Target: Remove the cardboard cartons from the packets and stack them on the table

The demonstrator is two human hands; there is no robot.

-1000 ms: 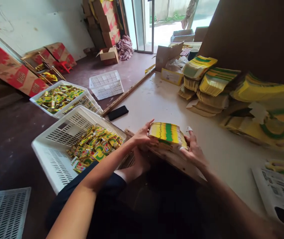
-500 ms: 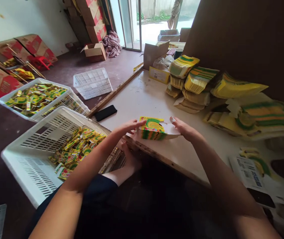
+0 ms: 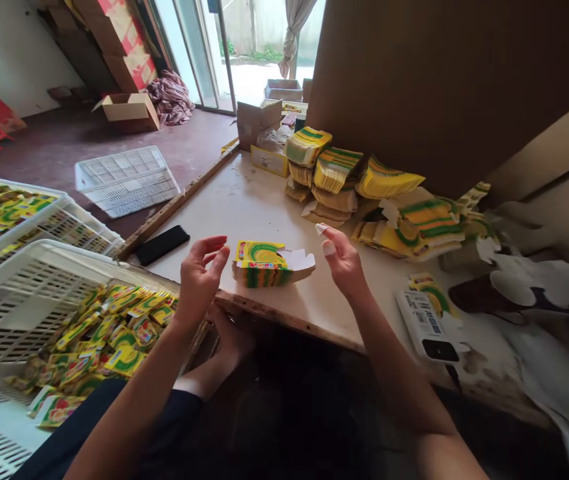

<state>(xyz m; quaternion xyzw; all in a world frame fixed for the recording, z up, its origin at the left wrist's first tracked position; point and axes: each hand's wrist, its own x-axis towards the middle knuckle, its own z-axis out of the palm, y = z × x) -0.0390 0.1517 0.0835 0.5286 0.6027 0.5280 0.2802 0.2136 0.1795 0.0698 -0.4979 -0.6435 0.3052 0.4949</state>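
Observation:
On the table in front of me lies a stack of flat yellow-and-green crayon cartons [image 3: 259, 270], their white flaps pointing right. My left hand [image 3: 202, 277] hovers just off the stack's left end, fingers loosely bent, thumb apart, holding nothing. To the right of the flaps is my right hand [image 3: 343, 261], also free of the stack, its thumb and forefinger spread. White coverings wrap those two fingertips. Below my left forearm, small filled crayon boxes [image 3: 129, 333] heap up inside a white plastic crate [image 3: 64, 267].
A black phone [image 3: 162, 245] lies by the table's left edge. Bundles of folded cartons [image 3: 337, 170] pile up along the back. At right sit a white device with a dark screen [image 3: 424, 327] and a dark reddish-brown object [image 3: 474, 297]. Another full crate [image 3: 84, 220] stands at left.
Both hands have let go of the carton stack and drawn apart from it, left hand to the left, right hand to the right. My view has turned rightward.

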